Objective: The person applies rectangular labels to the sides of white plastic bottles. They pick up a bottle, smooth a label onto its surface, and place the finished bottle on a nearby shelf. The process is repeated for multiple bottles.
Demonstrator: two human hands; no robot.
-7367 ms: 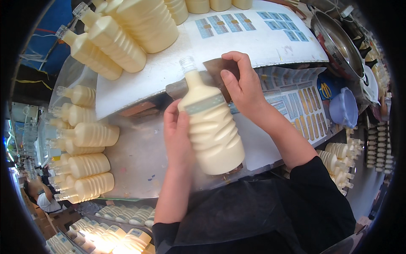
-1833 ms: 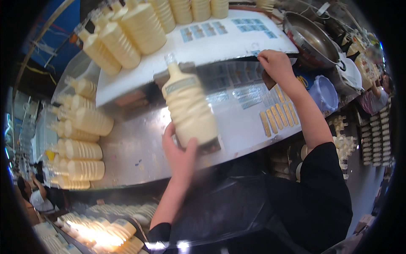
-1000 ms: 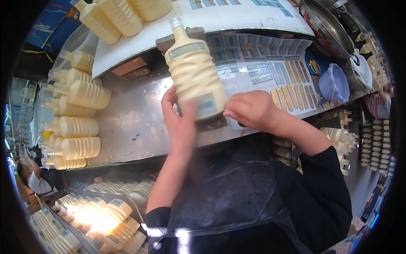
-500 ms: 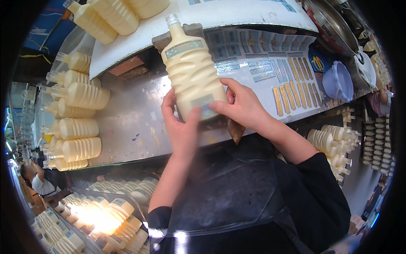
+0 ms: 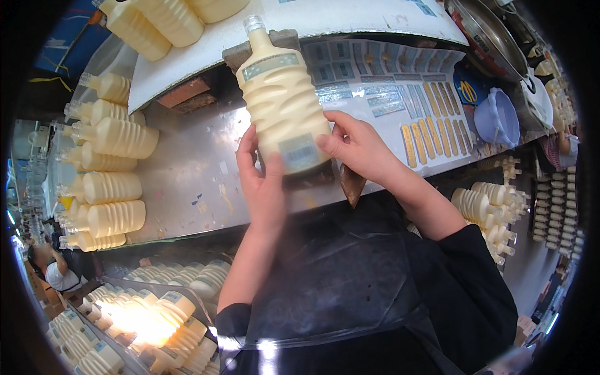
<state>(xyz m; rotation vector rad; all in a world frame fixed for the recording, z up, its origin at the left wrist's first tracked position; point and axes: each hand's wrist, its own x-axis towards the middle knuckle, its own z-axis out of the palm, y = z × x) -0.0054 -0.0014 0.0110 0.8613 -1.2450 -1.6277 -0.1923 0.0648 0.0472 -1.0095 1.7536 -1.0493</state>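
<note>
We count one large ribbed cream plastic bottle (image 5: 284, 100) between two bare hands (image 5: 264, 187), three more cream plastic bottles (image 5: 167, 24) on one white board (image 5: 350, 22), one pale purple plastic bucket (image 5: 494, 125), one wide round metal pan (image 5: 500, 37) and one flat brown pointed sheet (image 5: 352, 186).

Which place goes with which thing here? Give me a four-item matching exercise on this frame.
Things:
1. Central cream bottle
2. Lavender bucket
3. Gold strips
4. Brown pointed piece

Places:
A. On the pale sheet
B. Between the left hand and right hand
C. Just below the right hand
D. Right of the pale sheet

Pairs: 1-B, 2-D, 3-A, 4-C
</note>
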